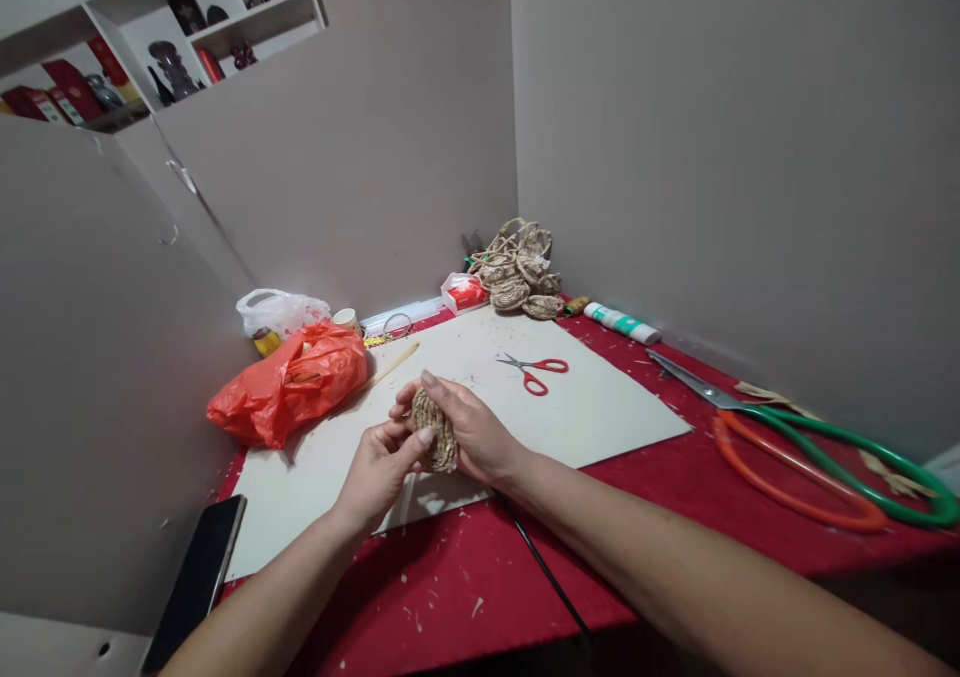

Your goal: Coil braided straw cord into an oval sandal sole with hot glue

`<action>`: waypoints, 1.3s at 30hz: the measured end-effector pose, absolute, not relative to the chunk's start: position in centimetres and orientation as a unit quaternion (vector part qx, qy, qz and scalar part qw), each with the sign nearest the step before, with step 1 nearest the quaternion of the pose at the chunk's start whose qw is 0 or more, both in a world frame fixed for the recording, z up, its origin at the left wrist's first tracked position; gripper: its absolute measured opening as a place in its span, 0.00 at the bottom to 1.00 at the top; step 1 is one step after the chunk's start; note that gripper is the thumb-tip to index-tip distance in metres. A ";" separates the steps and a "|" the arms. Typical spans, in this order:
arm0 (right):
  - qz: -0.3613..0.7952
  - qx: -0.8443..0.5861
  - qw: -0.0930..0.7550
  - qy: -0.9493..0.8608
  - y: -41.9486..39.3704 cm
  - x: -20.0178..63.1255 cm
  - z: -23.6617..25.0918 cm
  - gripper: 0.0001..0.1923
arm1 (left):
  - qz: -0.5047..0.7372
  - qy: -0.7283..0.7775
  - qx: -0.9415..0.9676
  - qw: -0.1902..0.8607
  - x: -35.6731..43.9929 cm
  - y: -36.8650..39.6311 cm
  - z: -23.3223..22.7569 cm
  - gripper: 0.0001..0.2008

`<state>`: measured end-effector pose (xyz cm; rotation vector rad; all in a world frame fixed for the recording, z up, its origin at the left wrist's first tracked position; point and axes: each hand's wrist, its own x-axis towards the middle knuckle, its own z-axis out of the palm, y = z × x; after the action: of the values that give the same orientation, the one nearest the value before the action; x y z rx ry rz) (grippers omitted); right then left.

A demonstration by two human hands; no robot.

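Small woven straw piece (435, 429), held over a white board (600, 407) on a red table (465, 587); its far face hidden behind fingers, weave detail hard to make out. Left hand (379, 472) reaching in from lower left, palm turned inward, fingers curled, thumb and fingertips pinching the piece's lower edge. Right hand (472, 427) coming from the right, forearm crossing the table edge, fingers wrapped round the back of the piece, thumb on top. Long axis running roughly upright, tilted slightly right. Nearby: red scissors (536, 369), orange plastic bag (289, 382), phone (199, 577) partly cut off at lower left.
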<state>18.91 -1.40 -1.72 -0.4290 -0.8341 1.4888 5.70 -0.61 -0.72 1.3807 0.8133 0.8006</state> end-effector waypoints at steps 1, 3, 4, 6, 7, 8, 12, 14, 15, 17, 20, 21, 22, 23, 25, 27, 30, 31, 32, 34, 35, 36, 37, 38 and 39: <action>0.656 -0.182 0.633 -0.367 -1.4 18.9 -1.7 0.21 | 0.355 0.351 0.604 0.622 5.8 -0.6 -0.5 0.15; 0.657 -0.184 0.630 -0.371 -1.4 18.9 -1.8 0.21 | 0.365 0.340 0.612 0.614 5.8 -0.4 -0.3 0.14; 0.656 -0.191 0.628 -0.373 -1.4 18.9 -2.0 0.22 | 0.370 0.334 0.618 0.608 5.8 -0.3 -0.2 0.14; 0.646 -0.213 0.629 -0.377 -1.2 18.8 -2.3 0.22 | 0.375 0.324 0.629 0.599 5.8 -0.1 -0.2 0.13; 0.638 -0.224 0.630 -0.381 -1.0 18.7 -2.5 0.22 | 0.372 0.319 0.634 0.598 5.7 0.0 -0.3 0.13; 0.631 -0.234 0.631 -0.387 -0.9 18.7 -2.7 0.21 | 0.365 0.314 0.639 0.599 5.7 0.1 -0.3 0.13; 0.604 -0.269 0.617 -0.428 -0.7 18.6 -3.0 0.22 | 0.333 0.305 0.657 0.604 5.5 0.9 -0.7 0.15; 0.596 -0.287 0.608 -0.439 -0.7 18.6 -3.0 0.23 | 0.329 0.303 0.659 0.605 5.4 1.3 -1.0 0.16; 0.593 -0.291 0.607 -0.441 -0.7 18.6 -3.0 0.23 | 0.327 0.302 0.659 0.607 5.4 1.5 -1.1 0.17; 0.597 -0.285 0.611 -0.435 -0.6 18.7 -3.1 0.24 | 0.324 0.296 0.659 0.611 5.5 1.9 -1.3 0.17; 0.616 -0.252 0.620 -0.416 -0.4 18.8 -3.3 0.24 | 0.331 0.289 0.656 0.614 5.7 2.4 -1.6 0.16; 0.618 -0.246 0.624 -0.410 -0.2 18.9 -3.5 0.24 | 0.330 0.290 0.654 0.616 5.8 2.5 -1.7 0.15; 0.620 -0.245 0.627 -0.404 -0.1 18.9 -3.6 0.24 | 0.327 0.292 0.652 0.619 5.9 2.7 -1.7 0.15; 0.620 -0.247 0.629 -0.398 0.1 18.9 -3.7 0.23 | 0.320 0.295 0.651 0.622 6.0 2.8 -1.8 0.15; 0.630 -0.252 0.628 -0.382 0.4 19.0 -4.0 0.22 | 0.297 0.300 0.651 0.631 6.1 3.1 -1.7 0.15; 0.654 -0.244 0.619 -0.361 0.6 19.0 -4.0 0.22 | 0.292 0.302 0.648 0.635 6.3 3.3 -1.6 0.16; 0.684 -0.218 0.611 -0.334 0.6 19.0 -3.8 0.23 | 0.329 0.292 0.636 0.634 6.5 3.7 -1.4 0.15; 0.687 -0.209 0.614 -0.329 0.5 19.1 -3.7 0.23 | 0.343 0.289 0.629 0.635 6.6 3.9 -1.2 0.14; 0.688 -0.202 0.616 -0.326 0.5 19.1 -3.6 0.23 | 0.355 0.289 0.621 0.637 6.7 4.1 -1.1 0.14; 0.668 -0.207 0.631 -0.335 0.5 19.4 -3.4 0.22 | 0.380 0.294 0.600 0.639 7.1 4.5 -0.9 0.13; 0.644 -0.220 0.645 -0.347 0.5 19.5 -3.3 0.21 | 0.393 0.296 0.592 0.638 7.4 4.7 -0.9 0.13; 0.614 -0.236 0.660 -0.362 0.6 19.7 -3.2 0.20 | 0.404 0.296 0.588 0.635 7.6 4.9 -0.8 0.13; 0.584 -0.251 0.674 -0.376 0.7 19.9 -3.1 0.19 | 0.412 0.293 0.588 0.631 7.9 5.1 -0.7 0.14; 0.557 -0.263 0.686 -0.388 0.9 20.1 -3.1 0.18 | 0.415 0.290 0.593 0.626 8.1 5.2 -0.6 0.14; 0.540 -0.271 0.692 -0.395 1.0 20.3 -3.1 0.18 | 0.414 0.289 0.603 0.618 8.3 5.2 -0.5 0.14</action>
<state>20.29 1.00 -3.07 -0.6058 -0.8831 1.2065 8.34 5.24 -0.49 1.3866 0.6642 0.9533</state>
